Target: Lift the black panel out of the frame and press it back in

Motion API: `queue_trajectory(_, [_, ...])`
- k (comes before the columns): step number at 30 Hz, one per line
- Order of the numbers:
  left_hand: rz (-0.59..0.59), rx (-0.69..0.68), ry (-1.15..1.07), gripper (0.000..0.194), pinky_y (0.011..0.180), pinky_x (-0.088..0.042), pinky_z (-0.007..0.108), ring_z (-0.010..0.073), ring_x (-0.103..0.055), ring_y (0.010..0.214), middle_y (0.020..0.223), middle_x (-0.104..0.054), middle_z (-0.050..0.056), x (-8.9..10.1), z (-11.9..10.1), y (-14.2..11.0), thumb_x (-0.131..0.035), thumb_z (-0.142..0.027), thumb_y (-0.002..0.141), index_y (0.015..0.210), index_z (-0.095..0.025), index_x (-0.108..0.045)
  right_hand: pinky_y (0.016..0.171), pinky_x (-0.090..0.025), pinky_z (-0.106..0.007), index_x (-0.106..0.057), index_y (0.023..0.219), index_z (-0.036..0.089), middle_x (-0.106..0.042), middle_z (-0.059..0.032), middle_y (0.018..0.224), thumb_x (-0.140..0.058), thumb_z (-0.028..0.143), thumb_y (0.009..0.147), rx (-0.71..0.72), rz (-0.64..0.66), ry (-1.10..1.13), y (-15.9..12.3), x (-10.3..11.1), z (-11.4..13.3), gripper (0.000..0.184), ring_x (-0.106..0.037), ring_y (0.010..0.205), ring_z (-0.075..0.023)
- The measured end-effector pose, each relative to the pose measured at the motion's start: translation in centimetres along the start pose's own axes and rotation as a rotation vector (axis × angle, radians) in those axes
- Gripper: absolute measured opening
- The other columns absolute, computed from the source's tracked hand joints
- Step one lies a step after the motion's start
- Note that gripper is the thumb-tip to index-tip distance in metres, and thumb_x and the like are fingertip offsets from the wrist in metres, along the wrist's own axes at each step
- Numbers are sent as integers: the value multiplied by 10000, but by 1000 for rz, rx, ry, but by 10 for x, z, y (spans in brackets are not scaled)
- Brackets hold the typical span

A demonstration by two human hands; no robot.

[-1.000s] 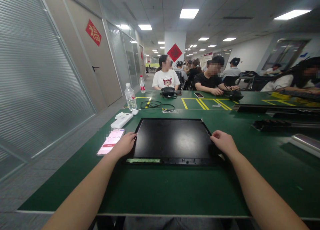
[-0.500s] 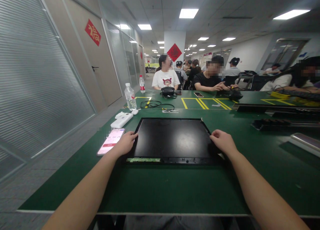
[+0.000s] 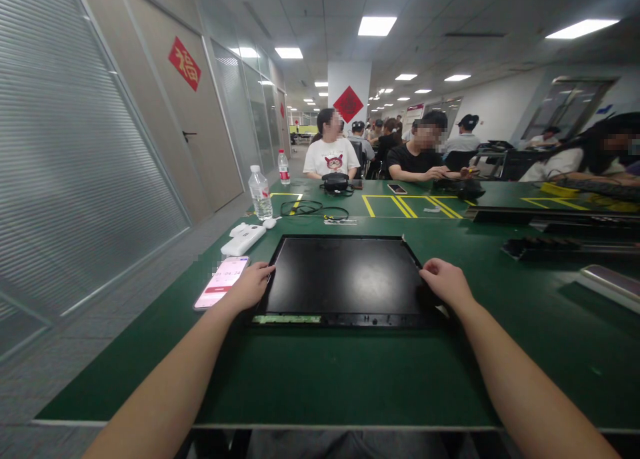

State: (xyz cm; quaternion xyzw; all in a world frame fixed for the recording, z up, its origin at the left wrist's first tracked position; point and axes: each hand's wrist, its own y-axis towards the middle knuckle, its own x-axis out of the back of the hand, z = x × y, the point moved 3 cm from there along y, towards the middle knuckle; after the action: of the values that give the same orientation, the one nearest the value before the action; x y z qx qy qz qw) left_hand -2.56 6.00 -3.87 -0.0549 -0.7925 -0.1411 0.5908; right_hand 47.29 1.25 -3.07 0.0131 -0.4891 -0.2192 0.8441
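A black monitor panel (image 3: 345,276) lies face up on the green table (image 3: 330,379), its dark screen framed by a thin black rim. Along its near edge runs a narrow green circuit strip (image 3: 287,320) on the left half. My left hand (image 3: 253,286) grips the panel's left edge, thumb on top and the other fingers partly hidden. At the right edge, my right hand (image 3: 447,282) pinches the rim with curled fingers. A lit smartphone (image 3: 221,284) lies just beside my left hand.
Beyond the panel are a white device (image 3: 243,240), a clear water bottle (image 3: 261,194), a red-labelled bottle (image 3: 284,167) and a black cable (image 3: 315,209). Long dark frame parts (image 3: 565,248) and a silver-edged bar (image 3: 613,286) lie to the right. Several people sit across the table.
Both my hands and the panel stay in place. Across the table, the hands of the person in black have shifted slightly.
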Motion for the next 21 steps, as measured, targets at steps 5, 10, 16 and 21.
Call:
queue_trajectory(5, [-24,38,9,568,1196,-417,432,316,-594,1360,1452,-640,206,0,0,-1,-427,-157,889,1398,-62,-662,678,-421,-293,-671,723,241,-723,-21,749,-629,263,786,-21,-2,38,0,3,0,79,-647,742,-190])
queue_trajectory(10, [-52,116,23,589,1214,-380,483,361,-549,1404,1482,-598,245,1,3,-2,-478,-183,872,1426,-32,-611,694,-445,-288,-658,731,242,-727,-12,708,-602,274,805,-40,24,94,2,3,-4,98,-667,733,-189])
queue_trajectory(16, [-31,157,19,476,1188,-411,509,403,-577,1366,1399,-660,243,1,4,0,-499,-213,852,1227,-60,-749,686,-460,-293,-755,843,231,-762,-51,820,-649,294,797,-104,29,-22,9,-2,-15,132,-688,793,-216])
queue_trajectory(21, [-19,152,15,474,1182,-420,470,372,-599,1350,1397,-676,224,3,2,0,-499,-205,854,1231,-75,-755,713,-493,-311,-809,998,214,-772,-78,875,-661,310,806,-114,86,-35,13,-8,-21,262,-705,808,-232])
